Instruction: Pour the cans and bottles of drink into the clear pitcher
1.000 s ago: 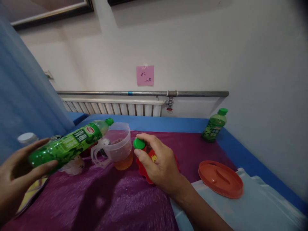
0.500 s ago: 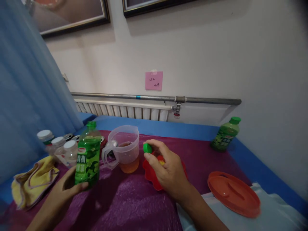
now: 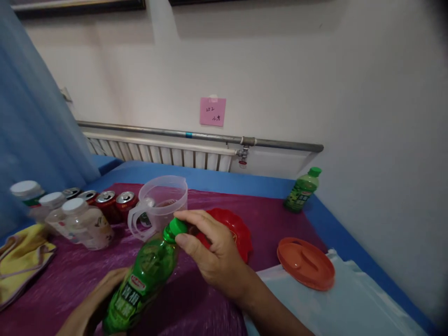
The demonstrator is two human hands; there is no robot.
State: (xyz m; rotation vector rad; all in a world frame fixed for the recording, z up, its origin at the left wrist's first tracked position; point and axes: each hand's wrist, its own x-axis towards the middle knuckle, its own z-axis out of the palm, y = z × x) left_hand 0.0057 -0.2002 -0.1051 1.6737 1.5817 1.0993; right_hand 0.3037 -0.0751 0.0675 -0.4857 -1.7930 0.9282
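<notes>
A green drink bottle [image 3: 143, 280] leans to the right, its lower part gripped by my left hand [image 3: 94, 298]. The fingers of that hand are partly hidden behind the bottle. Thumb and fingers of my right hand [image 3: 213, 254] pinch a green cap [image 3: 177, 226], which sits at the bottle's mouth. Whether its thread is engaged cannot be seen. Just behind the bottle stands a clear measuring jug [image 3: 164, 196] with liquid in it. A red scalloped dish [image 3: 241, 228] lies beyond my right hand, partly covered by it.
Several drink cans [image 3: 106, 205] and white-capped bottles [image 3: 87, 226] stand at the left, near a yellow cloth [image 3: 24, 261]. An orange lid [image 3: 308, 263] lies at the right. Another green bottle [image 3: 301, 191] stands near the blue table edge, below the wall pipe [image 3: 280, 145].
The bottle has come nearer and tilted right, and my right hand has brought the cap from above the red dish onto the bottle's mouth. The view has shifted rightward.
</notes>
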